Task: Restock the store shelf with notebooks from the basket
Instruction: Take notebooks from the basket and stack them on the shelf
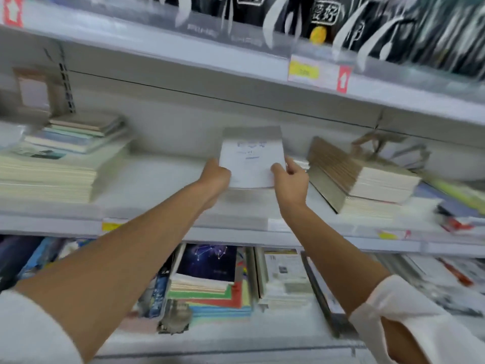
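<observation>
**Holding a white notebook over the gap in the middle shelf**

Both hands reach into the middle shelf (157, 179), where a bare stretch of white board lies between two piles. To the left stands a tall stack of pale notebooks (52, 177), well apart from the hands. To the right a leaning pile with brown spines (341, 174) sits just beside the right hand (291, 182), so that side is the tight one. The upper shelf's front edge (183, 61) overhangs the opening, with room to spare above the notebook.

A yellow price tag (304, 72) and a red label with a white arrow (344, 78) are fixed to that upper edge; the tag's figures are too blurred to read. Black packets (325, 13) above carry white characters, also smeared by motion.

The white notebook (252, 164) is tilted with its cover facing the camera and bears faint blue print near the top, illegible. The left hand (215, 174) grips its lower left corner. The right hand pinches the right edge, thumb on the cover and fingers behind. I cannot tell whether its underside touches the shelf.
</observation>
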